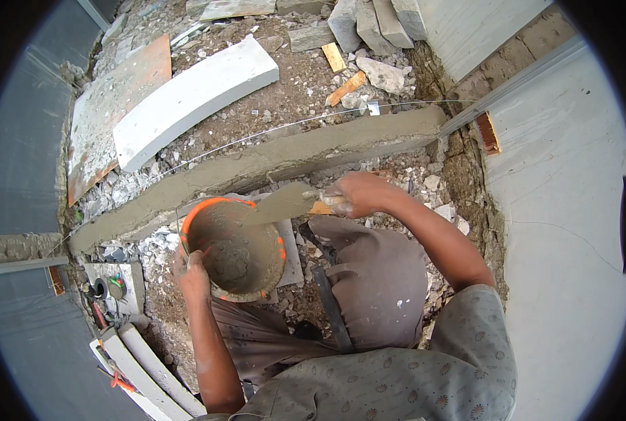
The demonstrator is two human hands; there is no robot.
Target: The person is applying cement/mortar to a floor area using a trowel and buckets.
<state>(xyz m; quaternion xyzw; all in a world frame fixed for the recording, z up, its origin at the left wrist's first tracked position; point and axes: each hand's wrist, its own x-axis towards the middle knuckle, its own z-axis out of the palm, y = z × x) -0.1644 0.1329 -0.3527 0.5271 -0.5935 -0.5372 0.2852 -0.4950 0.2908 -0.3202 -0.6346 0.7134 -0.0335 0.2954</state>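
My left hand point(192, 277) grips the near left rim of an orange bucket point(282, 254), which is tilted so its mouth faces up. Wet grey mortar point(230, 261) lies in the bottom and coats the inner wall. In my right hand point(360, 194) is the handle of a trowel point(288, 202), its leaf-shaped blade smeared with mortar and reaching over the bucket's right rim. Just beyond both hands runs a low wall point(257, 161) topped with a band of grey mortar. A taut string point(274, 130) stretches along its far side.
Past the wall lie a long white block point(197, 98), a dusty board point(120, 112) and several grey blocks point(369, 28) on rubble. Grey walls point(558, 175) stand on both sides. Long pale blocks point(148, 372) and small tools point(116, 286) lie at my lower left.
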